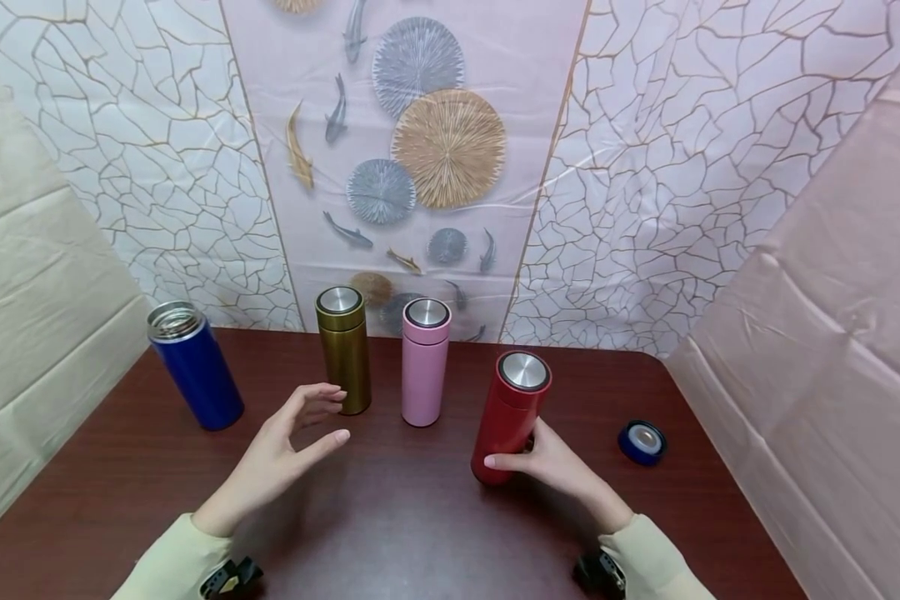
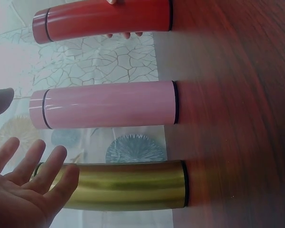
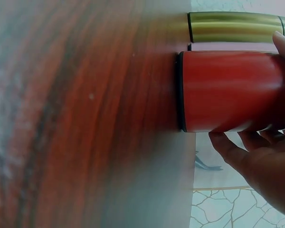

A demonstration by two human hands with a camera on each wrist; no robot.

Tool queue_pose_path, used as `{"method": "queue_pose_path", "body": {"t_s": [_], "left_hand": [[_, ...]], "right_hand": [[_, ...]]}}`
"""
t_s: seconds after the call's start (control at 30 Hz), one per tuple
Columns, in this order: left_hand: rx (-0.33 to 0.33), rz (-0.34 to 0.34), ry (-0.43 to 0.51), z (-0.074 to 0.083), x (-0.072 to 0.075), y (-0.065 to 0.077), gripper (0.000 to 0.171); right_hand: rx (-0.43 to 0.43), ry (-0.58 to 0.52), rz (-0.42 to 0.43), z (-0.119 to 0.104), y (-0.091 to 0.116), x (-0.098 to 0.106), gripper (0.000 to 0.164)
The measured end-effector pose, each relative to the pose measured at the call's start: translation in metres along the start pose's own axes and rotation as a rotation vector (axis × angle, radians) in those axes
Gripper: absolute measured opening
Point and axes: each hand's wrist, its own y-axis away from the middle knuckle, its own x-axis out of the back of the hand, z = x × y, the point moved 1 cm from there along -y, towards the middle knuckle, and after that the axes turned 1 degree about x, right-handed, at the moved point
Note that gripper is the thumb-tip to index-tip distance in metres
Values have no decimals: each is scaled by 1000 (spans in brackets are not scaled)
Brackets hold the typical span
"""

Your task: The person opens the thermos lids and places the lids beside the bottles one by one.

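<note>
My right hand [image 1: 558, 467] grips a red thermos flask [image 1: 504, 429] around its lower body, thumb across the front. The red flask stands upright on the table with its lid on; in the right wrist view its black base [image 3: 180, 92] meets the tabletop. My left hand [image 1: 288, 446] is held in the air with fingers spread and nothing in it, nearest to a gold thermos flask [image 1: 348, 367]. A lidded pink thermos flask [image 1: 422, 379] stands between the gold and red ones. At the far left, a blue thermos flask [image 1: 201, 375] stands with its steel mouth uncovered.
A blue lid [image 1: 642, 442] lies on the table at the right, its pale inner side up. The dark reddish-brown table [image 1: 390, 533] ends at a patterned cloth backdrop [image 1: 630, 208]. Cream fabric walls [image 1: 832, 358] slope in on both sides.
</note>
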Motion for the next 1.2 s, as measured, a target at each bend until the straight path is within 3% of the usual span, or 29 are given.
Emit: {"method": "queue_pose_path", "body": {"t_s": [0.2,0.67,0.97,1.2], "left_hand": [[-16,-10,-1,2,-1,-1,49],[-24,-25,-111,1,1,0,44],[-39,-44,-135,2,0,2,42],[-87,-85,-135,7,-2,3,47]], "right_hand": [[13,25,37,-3,6,-4,61],[60,188,115,-26,22,-22,66],[126,279,83,-37,33,-29,67],[183,324,25,-41,38,-37,70]]}}
